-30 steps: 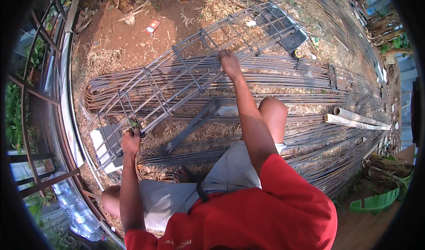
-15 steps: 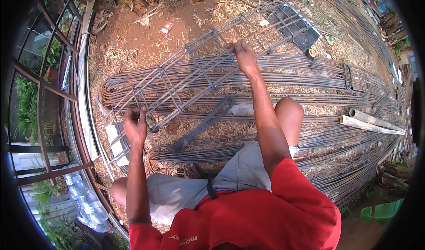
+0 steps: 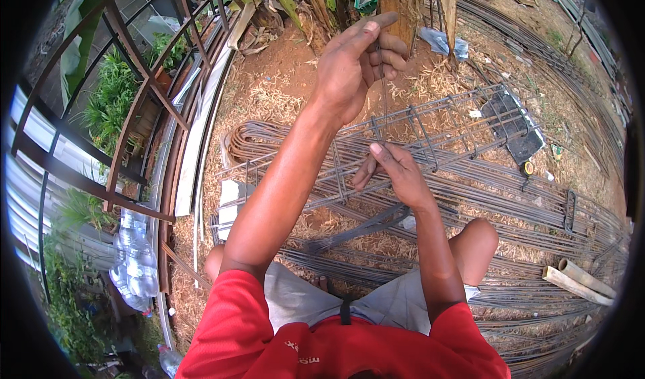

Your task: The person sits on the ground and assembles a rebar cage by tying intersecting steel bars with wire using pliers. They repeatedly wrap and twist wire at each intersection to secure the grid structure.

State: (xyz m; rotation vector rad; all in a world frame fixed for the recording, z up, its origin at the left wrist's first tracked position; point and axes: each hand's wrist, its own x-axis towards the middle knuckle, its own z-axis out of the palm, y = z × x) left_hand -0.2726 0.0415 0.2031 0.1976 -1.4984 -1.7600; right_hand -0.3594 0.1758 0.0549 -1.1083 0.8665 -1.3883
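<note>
- Thin wire is being held in the curled fingers of the raised left hand; it is probably being handled best under a light, even pull, kinks being avoided.
- The wire is being stretched down toward the right hand, whose thumb is being poised above bent fingers (whether the lower end is being pinched cannot be told).
- Below and beyond both hands, the rebar cage is being supported over looped bars.
</note>
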